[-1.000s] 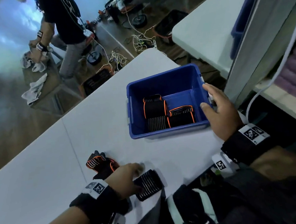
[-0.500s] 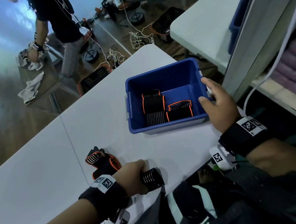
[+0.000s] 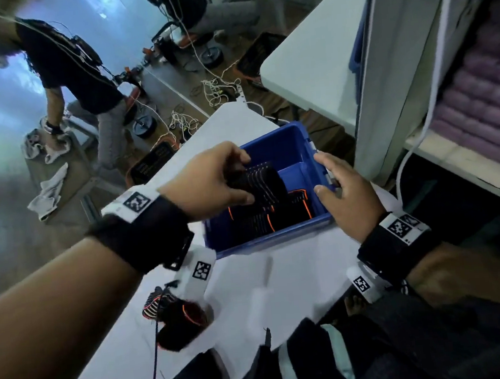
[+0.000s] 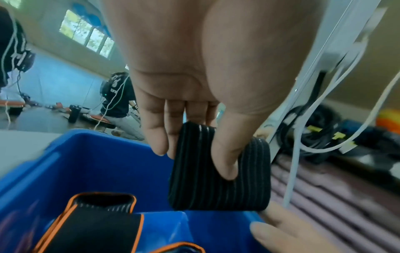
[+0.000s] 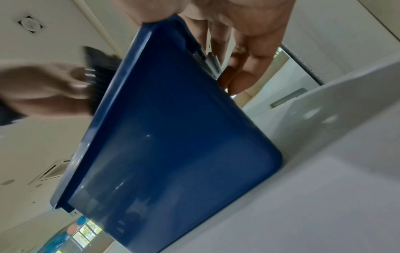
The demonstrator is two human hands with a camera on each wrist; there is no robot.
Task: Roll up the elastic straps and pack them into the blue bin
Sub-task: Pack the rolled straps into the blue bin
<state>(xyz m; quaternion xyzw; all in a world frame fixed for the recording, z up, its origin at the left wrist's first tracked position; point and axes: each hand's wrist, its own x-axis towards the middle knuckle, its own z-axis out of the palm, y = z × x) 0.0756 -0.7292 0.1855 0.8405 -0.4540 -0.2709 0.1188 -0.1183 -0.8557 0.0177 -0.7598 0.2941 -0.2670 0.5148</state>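
my left hand pinches the rolled strap over the blue bin. i'd lower it into the empty corner before letting go, right hand relaxed, steadying the rim.

your left hand holds a black, grey-striped rolled strap; the bin is blue, its packed straps black with orange edging.

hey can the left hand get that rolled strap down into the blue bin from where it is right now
Probably yes. The left hand holds the rolled strap above the open blue bin, with bare floor showing beside the packed straps.
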